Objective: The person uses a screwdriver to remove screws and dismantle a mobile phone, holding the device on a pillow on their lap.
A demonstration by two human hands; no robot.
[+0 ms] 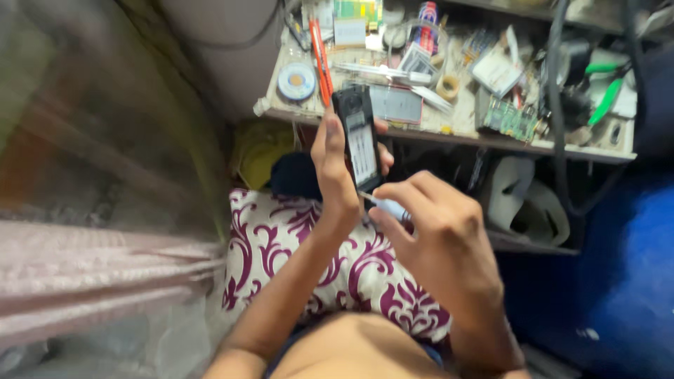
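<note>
Phone [359, 137] | left hand [335, 175] holding | right hand [439, 231] tool [388, 205] mostly hidden

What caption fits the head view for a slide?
Left hand holds a dark phone upright while right hand applies a small tool to its lower edge.

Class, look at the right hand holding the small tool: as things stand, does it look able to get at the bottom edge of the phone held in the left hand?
Probably yes. The right hand holds a small tool whose tip already sits at the lower end of the phone, which the left hand holds upright. Nothing lies between them.
</note>
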